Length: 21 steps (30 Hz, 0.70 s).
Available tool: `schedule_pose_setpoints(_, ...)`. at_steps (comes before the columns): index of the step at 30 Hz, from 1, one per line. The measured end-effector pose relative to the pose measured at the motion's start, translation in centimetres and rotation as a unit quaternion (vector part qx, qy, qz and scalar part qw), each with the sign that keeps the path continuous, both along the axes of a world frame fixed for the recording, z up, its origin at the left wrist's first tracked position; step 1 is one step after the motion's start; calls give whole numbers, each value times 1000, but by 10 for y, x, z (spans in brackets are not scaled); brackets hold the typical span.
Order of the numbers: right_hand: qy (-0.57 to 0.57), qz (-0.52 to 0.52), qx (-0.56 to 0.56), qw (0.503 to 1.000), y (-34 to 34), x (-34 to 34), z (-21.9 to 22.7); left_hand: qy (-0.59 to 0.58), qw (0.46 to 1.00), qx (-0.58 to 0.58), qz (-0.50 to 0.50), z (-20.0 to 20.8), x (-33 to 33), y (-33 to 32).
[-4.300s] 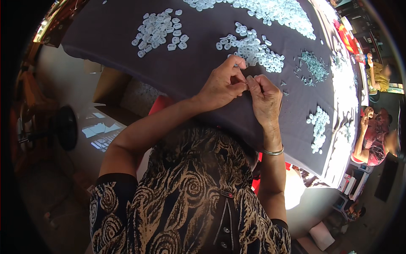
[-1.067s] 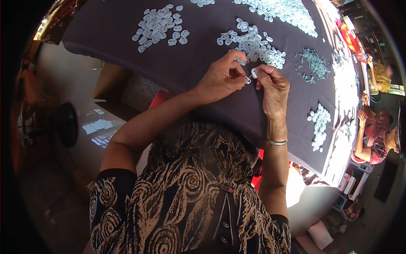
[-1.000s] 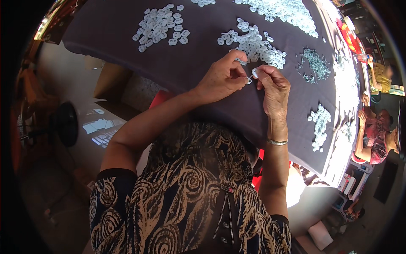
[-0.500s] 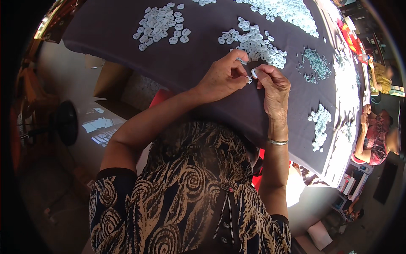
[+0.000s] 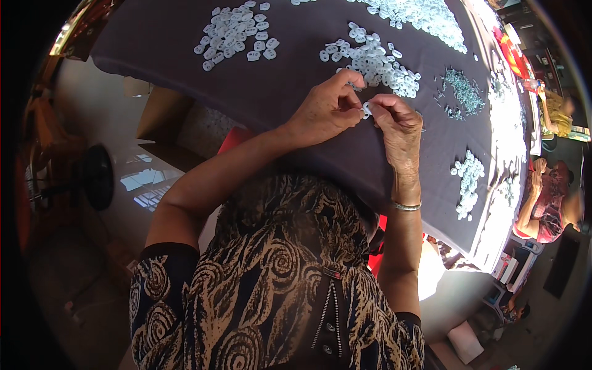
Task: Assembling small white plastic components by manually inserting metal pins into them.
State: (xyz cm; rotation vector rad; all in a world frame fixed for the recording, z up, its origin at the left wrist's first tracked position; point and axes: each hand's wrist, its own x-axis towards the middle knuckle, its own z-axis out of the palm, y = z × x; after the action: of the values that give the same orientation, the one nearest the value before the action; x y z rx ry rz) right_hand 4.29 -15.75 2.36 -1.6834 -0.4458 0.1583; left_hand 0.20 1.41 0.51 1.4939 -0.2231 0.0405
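Observation:
Over the dark tablecloth (image 5: pixel 283 68), my two hands meet fingertip to fingertip. A small white plastic piece (image 5: pixel 366 111) shows between them. My right hand (image 5: pixel 399 129) pinches it with thumb and forefinger. Thumb and index finger of my left hand (image 5: pixel 324 112) are pressed together at the piece's left side; what they hold is mostly hidden by the fingers. Just beyond my fingertips lies a pile of white oval pieces with holes (image 5: pixel 377 65).
Another pile of white pieces (image 5: pixel 231 34) lies far left, and a large heap (image 5: pixel 422 21) at the far edge. Thin metallic bits, perhaps nails or screws (image 5: pixel 461 92), and small white parts (image 5: pixel 468 179) lie to the right. Another person (image 5: pixel 546 197) sits beyond the table's right side.
My hands have come closer together. The white piece in my right hand, tilted and slightly apart before, now meets my left fingertips.

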Motion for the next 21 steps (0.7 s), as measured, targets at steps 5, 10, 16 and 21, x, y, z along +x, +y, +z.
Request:
schedule_pose_setpoints(5, -8, 16, 0, 1000, -2, -1, -3, -8, 999, -27, 18, -2, 1, -2)
schedule_pose_setpoints(10, -5, 75, -6, 997, -2, -5, -1, 61, 996, -61, -1, 5, 0, 0)
schedule_pose_setpoints(16, -93, 55, -72, 991, -2, -5, -5, 93, 991, -89, -30, 7, 0, 5)
schedule_pose_setpoints(21, -95, 52, -73, 991, -1, -7, -4, 98, 990, -94, -33, 10, -1, 6)
